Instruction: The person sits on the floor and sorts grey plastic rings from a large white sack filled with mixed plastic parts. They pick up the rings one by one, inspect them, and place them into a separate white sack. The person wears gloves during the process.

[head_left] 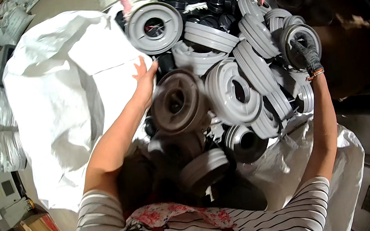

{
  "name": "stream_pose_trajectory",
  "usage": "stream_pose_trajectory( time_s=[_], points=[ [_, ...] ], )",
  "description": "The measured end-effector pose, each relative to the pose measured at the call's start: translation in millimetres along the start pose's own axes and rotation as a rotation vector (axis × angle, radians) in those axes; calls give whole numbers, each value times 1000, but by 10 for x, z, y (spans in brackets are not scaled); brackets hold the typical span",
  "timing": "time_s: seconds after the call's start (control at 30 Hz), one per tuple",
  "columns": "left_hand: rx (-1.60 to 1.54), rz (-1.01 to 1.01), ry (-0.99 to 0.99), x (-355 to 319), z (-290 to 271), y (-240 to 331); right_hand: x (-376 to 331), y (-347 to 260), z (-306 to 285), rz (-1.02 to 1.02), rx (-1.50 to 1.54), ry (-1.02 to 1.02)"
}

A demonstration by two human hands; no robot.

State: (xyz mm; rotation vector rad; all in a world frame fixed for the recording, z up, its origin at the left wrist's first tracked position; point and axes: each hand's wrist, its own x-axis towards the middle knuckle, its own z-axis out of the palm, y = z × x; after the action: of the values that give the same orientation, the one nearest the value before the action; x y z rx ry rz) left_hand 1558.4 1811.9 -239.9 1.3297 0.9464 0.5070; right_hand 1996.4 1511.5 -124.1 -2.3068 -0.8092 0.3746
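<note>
My right hand (307,53), in a dark glove, is up at the far right of the heap, its fingers (301,46) closed over the rim of a grey spool (299,39). The spool stands on edge, its round face and dark centre hole turned toward me. My bare left hand (145,80) reaches with fingers spread and holding nothing, resting by the white sack (64,86), just beside a brownish spool (178,102) whose hole also faces me.

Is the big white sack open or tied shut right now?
Open. The white sack's frayed mouth gapes at top, and grey plastic spools spill from it in a heap.
</note>
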Motion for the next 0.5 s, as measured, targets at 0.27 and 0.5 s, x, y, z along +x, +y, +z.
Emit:
stream_pose_trajectory(
  time_s=[0.27, 0.5],
  points=[
    [119, 58, -265, -841, -709, 555, -1875, -2686, 462, -485, -320, -11],
    [112, -1, 134, -1047, -1825, 291, -2953, -3858, 2448, -1210, -114, -413]
  ],
)
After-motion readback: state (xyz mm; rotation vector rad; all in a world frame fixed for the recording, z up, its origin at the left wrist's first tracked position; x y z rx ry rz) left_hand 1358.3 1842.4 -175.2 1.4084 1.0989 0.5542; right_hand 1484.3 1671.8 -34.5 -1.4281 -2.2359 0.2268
